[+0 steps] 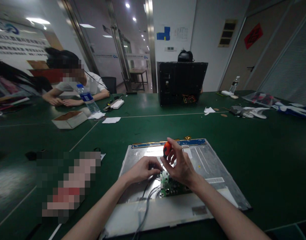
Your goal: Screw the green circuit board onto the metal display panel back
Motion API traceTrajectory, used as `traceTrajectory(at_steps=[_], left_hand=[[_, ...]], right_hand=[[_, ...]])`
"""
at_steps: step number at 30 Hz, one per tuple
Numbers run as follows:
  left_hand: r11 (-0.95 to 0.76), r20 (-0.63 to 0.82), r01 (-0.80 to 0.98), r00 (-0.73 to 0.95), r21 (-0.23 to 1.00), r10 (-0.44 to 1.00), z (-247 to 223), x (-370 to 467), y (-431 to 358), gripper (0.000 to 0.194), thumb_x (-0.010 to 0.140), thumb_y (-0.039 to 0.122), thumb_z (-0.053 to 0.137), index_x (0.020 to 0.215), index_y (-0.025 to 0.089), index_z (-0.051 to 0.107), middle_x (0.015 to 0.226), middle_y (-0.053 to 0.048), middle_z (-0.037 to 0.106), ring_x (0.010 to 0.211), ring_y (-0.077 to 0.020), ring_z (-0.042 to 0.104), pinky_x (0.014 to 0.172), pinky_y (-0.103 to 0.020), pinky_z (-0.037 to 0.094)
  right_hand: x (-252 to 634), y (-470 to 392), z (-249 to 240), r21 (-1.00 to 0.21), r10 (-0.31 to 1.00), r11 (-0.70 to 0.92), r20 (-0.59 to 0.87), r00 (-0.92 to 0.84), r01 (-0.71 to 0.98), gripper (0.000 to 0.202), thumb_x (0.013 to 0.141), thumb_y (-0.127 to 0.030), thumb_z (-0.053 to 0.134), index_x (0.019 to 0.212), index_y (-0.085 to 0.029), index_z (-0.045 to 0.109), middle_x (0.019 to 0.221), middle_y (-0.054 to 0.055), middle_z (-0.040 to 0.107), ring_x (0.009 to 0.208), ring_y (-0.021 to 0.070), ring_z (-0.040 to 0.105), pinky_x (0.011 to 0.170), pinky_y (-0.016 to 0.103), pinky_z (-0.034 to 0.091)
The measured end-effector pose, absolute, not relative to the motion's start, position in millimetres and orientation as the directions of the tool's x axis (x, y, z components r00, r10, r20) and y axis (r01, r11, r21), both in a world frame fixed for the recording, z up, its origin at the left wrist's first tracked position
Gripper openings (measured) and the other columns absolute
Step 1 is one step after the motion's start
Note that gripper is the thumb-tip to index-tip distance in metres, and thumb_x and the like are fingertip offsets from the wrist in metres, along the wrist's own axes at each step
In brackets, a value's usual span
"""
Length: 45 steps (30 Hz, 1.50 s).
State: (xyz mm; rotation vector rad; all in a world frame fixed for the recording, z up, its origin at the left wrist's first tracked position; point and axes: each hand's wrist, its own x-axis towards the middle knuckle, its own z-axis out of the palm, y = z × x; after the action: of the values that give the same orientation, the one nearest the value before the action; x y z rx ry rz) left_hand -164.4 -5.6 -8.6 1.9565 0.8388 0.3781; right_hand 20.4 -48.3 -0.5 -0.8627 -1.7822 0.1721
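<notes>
Orange screwdriver (167, 150), 1, at 1 circuit board (168, 187); 2 hands (144, 168) (183, 168).

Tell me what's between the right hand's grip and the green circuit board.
In the head view, an orange screwdriver: the right hand's grip holds its handle, its shaft pointing down toward the green circuit board.

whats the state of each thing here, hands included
screwdriver: held in right hand, shaft down
left hand: at circuit board's corner
circuit board: partly hidden by right hand
metal panel: lying flat
cables: curving over metal panel
blue-capped bottle: standing, cap on
box: open at top
</notes>
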Motion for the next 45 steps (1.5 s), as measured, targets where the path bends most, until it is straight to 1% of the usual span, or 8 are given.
traceTrajectory(at_steps=[3, 6, 14, 20, 29, 36, 41, 45], left_hand=[[-0.321, -0.075, 0.399, 0.718, 0.859, 0.692, -8.6, -164.5, -5.4, 0.009, 0.078, 0.019, 0.061, 0.084, 0.015, 0.066, 0.079, -0.002, 0.064, 0.075, -0.0161, 0.056, 0.072, -0.028, 0.044], [-0.32, -0.074, 0.397, 0.718, 0.86, 0.692, -8.9, -164.6, -4.9, 0.008, 0.077, 0.02, 0.062, 0.083, 0.015, 0.065, 0.079, -0.002, 0.064, 0.076, -0.0163, 0.056, 0.073, -0.028, 0.045], [-0.327, -0.073, 0.399, 0.721, 0.857, 0.689, -11.3, -165.1, -3.4, 0.01, 0.078, 0.024, 0.064, 0.082, 0.015, 0.066, 0.082, -0.003, 0.065, 0.078, -0.0173, 0.057, 0.076, -0.03, 0.045], [-0.328, -0.074, 0.406, 0.717, 0.853, 0.693, -9.6, -164.4, -4.5, 0.008, 0.078, 0.023, 0.064, 0.08, 0.015, 0.066, 0.08, -0.002, 0.064, 0.077, -0.017, 0.056, 0.075, -0.029, 0.044], [-0.327, -0.075, 0.401, 0.722, 0.856, 0.688, -9.1, -163.7, -3.8, 0.008, 0.077, 0.022, 0.063, 0.079, 0.015, 0.066, 0.079, -0.002, 0.065, 0.076, -0.0166, 0.057, 0.073, -0.029, 0.044], [-0.332, -0.066, 0.401, 0.716, 0.854, 0.695, -7.0, -163.6, -5.0, 0.007, 0.077, 0.021, 0.062, 0.078, 0.015, 0.066, 0.078, -0.002, 0.064, 0.075, -0.0166, 0.056, 0.072, -0.029, 0.044], [-0.333, -0.068, 0.406, 0.713, 0.851, 0.698, -8.4, -163.6, -4.7, 0.008, 0.077, 0.023, 0.063, 0.079, 0.015, 0.065, 0.078, -0.002, 0.064, 0.075, -0.0166, 0.056, 0.072, -0.028, 0.044], [-0.338, -0.066, 0.405, 0.717, 0.849, 0.694, -9.0, -163.6, -4.2, 0.007, 0.077, 0.021, 0.062, 0.079, 0.015, 0.065, 0.078, -0.002, 0.065, 0.075, -0.0168, 0.056, 0.073, -0.029, 0.044]], right_hand=[[20.4, -48.2, -0.4, -0.509, 0.625, 0.73, 0.767, -0.145, 0.457, 0.065, 0.086, -0.02, 0.056, 0.142, -0.027, 0.024, 0.084, 0.001, 0.058, 0.055, 0.011, 0.056, 0.045, 0.023, 0.049], [20.6, -48.3, -1.0, -0.523, 0.639, 0.721, 0.755, -0.146, 0.454, 0.067, 0.086, -0.021, 0.056, 0.143, -0.026, 0.023, 0.082, 0.0, 0.058, 0.055, 0.0118, 0.056, 0.045, 0.024, 0.049], [21.4, -48.9, -0.8, -0.544, 0.653, 0.73, 0.734, -0.188, 0.415, 0.074, 0.083, -0.013, 0.052, 0.146, -0.025, 0.017, 0.088, 0.004, 0.061, 0.06, 0.0132, 0.058, 0.047, 0.025, 0.05], [20.9, -48.2, -3.9, -0.546, 0.657, 0.72, 0.735, -0.168, 0.428, 0.073, 0.083, -0.014, 0.053, 0.146, -0.026, 0.018, 0.085, 0.002, 0.06, 0.058, 0.0122, 0.057, 0.046, 0.024, 0.049], [20.1, -48.2, -0.8, -0.498, 0.629, 0.725, 0.761, -0.162, 0.477, 0.073, 0.083, -0.015, 0.055, 0.145, -0.025, 0.018, 0.074, -0.002, 0.058, 0.052, 0.0123, 0.056, 0.043, 0.024, 0.048], [20.5, -48.4, -1.1, -0.48, 0.617, 0.736, 0.766, -0.182, 0.478, 0.071, 0.085, -0.018, 0.055, 0.145, -0.024, 0.019, 0.077, 0.001, 0.061, 0.054, 0.0131, 0.058, 0.044, 0.025, 0.048], [21.0, -49.1, -2.2, -0.524, 0.643, 0.736, 0.739, -0.201, 0.43, 0.073, 0.084, -0.015, 0.052, 0.147, -0.023, 0.016, 0.084, 0.004, 0.064, 0.056, 0.0134, 0.059, 0.046, 0.026, 0.05], [21.0, -48.9, -1.6, -0.527, 0.644, 0.735, 0.741, -0.193, 0.427, 0.072, 0.084, -0.014, 0.05, 0.147, -0.023, 0.016, 0.08, 0.003, 0.062, 0.053, 0.0128, 0.058, 0.044, 0.024, 0.047]])
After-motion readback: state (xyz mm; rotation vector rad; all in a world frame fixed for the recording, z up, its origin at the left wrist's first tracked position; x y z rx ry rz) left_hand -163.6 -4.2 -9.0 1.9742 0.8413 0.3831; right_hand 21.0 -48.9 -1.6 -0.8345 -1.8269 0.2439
